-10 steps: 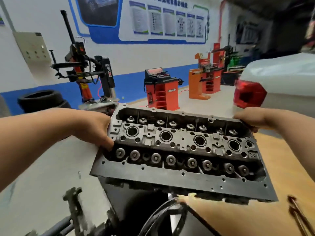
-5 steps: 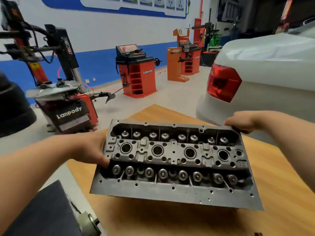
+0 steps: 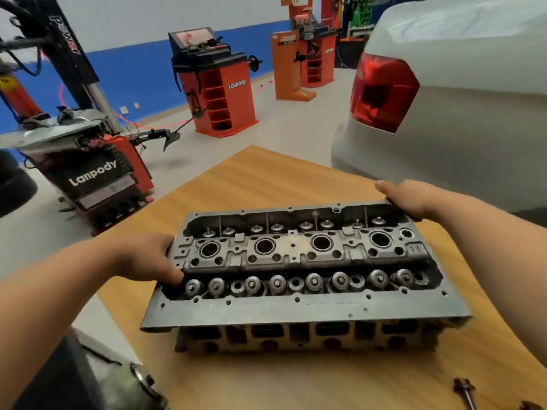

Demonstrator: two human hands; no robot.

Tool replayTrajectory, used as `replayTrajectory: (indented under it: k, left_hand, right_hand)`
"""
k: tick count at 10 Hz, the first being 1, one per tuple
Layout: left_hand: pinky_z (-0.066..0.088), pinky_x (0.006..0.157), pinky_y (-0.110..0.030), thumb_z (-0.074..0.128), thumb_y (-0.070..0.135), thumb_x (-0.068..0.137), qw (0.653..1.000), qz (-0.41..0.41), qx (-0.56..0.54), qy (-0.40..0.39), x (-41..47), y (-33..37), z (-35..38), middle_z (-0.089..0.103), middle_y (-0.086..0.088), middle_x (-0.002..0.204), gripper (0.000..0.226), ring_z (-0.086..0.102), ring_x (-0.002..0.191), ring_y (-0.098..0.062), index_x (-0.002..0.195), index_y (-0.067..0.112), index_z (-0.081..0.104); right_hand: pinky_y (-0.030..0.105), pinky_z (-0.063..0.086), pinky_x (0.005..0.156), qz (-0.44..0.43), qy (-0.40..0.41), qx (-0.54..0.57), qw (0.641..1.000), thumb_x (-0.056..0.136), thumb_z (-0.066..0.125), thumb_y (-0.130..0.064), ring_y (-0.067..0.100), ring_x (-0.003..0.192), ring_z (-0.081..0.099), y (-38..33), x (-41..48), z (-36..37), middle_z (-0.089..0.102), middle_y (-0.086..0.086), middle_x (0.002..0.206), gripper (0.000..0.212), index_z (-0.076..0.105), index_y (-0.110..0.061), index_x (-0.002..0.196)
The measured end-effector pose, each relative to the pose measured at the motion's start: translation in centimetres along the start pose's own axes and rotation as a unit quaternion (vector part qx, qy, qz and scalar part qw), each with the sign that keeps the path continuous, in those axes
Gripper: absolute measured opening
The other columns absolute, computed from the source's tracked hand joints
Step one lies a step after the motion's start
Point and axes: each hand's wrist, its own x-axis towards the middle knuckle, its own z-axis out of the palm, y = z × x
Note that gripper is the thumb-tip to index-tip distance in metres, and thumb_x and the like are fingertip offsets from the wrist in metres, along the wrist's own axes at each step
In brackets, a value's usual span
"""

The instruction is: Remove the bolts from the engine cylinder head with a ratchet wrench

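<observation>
- Grip check first: we're holding the cylinder head (image 3: 296, 309) at the wooden bench (image 3: 260, 179). The left hand (image 3: 148, 258) is wrapping around its left end with the thumb dipping in beside the valve springs, and the right hand (image 3: 405, 199) is clamping the far right corner. We're not managing to tell whether it's sitting fully down yet.
- Weight is looking like the main risk. It's looking like a heavy casting and we're only gripping the two ends, so a slipping hand is going to mean a dropped head, a dented bench or pinched fingers.
- Its near left corner is sitting close to the bench's left edge, so setting it down further that way is risking it tipping off toward the floor.
- A dark metal tool (image 3: 466, 392) is lying near the front right of the bench, and we're not sure it's the ratchet. Sliding the head that way is risking trapping it.
- Writing: "Lanpody" is showing in white on the tyre changer (image 3: 91, 173) and on the red wheel balancer (image 3: 236, 84). The stamp on the head's right end is looking like "30", but we're not certain.
</observation>
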Motion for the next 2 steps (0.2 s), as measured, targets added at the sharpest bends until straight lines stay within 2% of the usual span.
replayTrajectory:
  k: [1, 2]
  left_hand:
    - [0.042, 0.067, -0.022, 0.074, 0.027, 0.073, 1.000, -0.010, -0.021, 0.001, -0.4, -0.1, 0.7, 0.059, 0.006, 0.096, 0.041, 0.055, 0.087, -0.008, 0.105, 0.023, 0.049]
    - [0.043, 0.083, -0.029, 0.073, 0.022, 0.077, 0.993, 0.003, -0.091, 0.077, -1.2, -0.5, 1.5, 0.059, 0.000, 0.110, 0.063, 0.055, 0.097, -0.016, 0.131, 0.020, 0.040]
  right_hand:
    - [0.034, 0.036, 0.061, 0.007, 0.094, -0.071, 0.993, 0.095, 0.035, -0.048, 0.030, 0.074, 0.053, -0.3, -1.4, 0.4, 0.064, 0.018, 0.091, 0.052, 0.056, -0.001, 0.085]
    - [0.033, 0.042, 0.071, -0.058, 0.150, 0.021, 0.987, 0.091, 0.047, -0.030, 0.029, 0.087, 0.054, -1.7, -3.8, -0.2, 0.062, 0.011, 0.101, 0.028, 0.064, -0.009, 0.098]
